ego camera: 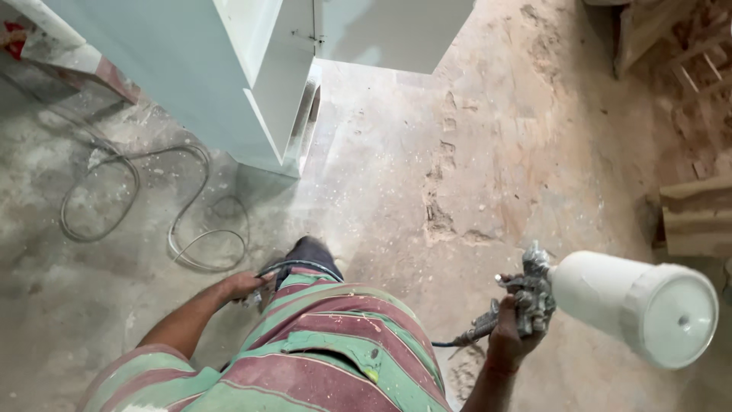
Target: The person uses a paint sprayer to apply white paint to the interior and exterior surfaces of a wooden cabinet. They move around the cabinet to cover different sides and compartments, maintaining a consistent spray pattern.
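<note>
Spray gun (526,301): metal body spattered with dried paint, low at right of the head view; I see it held out over the bare floor.
Cup (637,305): big white paint cup on top of the gun, tilted over to the right, its round lid facing the camera.
Right hand (509,332): fingers wrapped tight around the gun's handle, a firm clamp.
Left hand (245,286): down at the hip, closed on the end of a thin hose (179,229); I can't make out the fitting in the fist.
Hose run: loops across the dusty concrete floor (396,175) at left, toward the cabinet.
Cabinet (252,69): pale painted panels standing ahead at top centre, well apart from the gun.
Shirt (328,343): striped green and red, speckled with paint.
Timber (698,217): wood pieces stacked at far right edge.
</note>
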